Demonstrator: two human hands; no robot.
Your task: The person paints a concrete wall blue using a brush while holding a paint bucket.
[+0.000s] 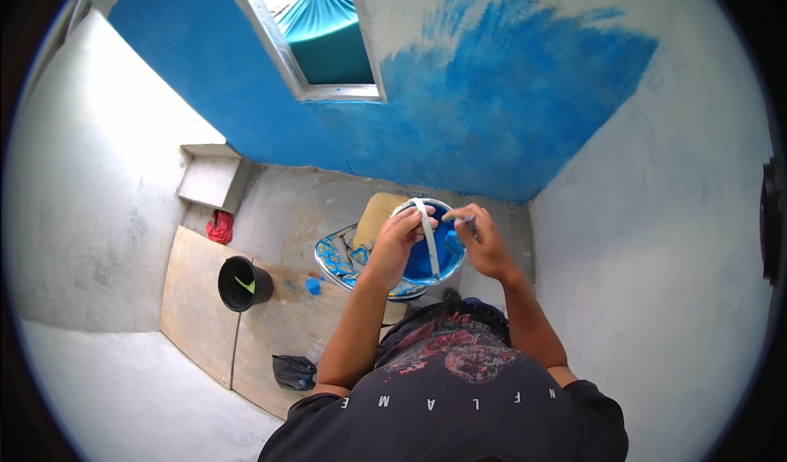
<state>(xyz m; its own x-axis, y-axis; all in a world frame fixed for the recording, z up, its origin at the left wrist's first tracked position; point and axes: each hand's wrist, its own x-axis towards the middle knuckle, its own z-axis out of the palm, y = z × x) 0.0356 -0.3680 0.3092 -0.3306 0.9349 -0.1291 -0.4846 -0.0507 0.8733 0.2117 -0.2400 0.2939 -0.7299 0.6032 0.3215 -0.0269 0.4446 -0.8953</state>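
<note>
A paint bucket with blue paint inside stands before me on a chair with a blue-and-yellow patterned cover. The pale strap handle arches over its mouth. My left hand is at the handle's upper part, fingers curled; whether they grip it is unclear. Over the bucket's right rim is my right hand, fingers bent, with a small, partly hidden thing at them, perhaps a brush. Something blue lies at the bucket's inner right side, too obscured to name.
A blue-painted wall with a window rises ahead. To the left are a black bucket, a red cloth and a concrete block. A black plastic bag lies on boards beside me.
</note>
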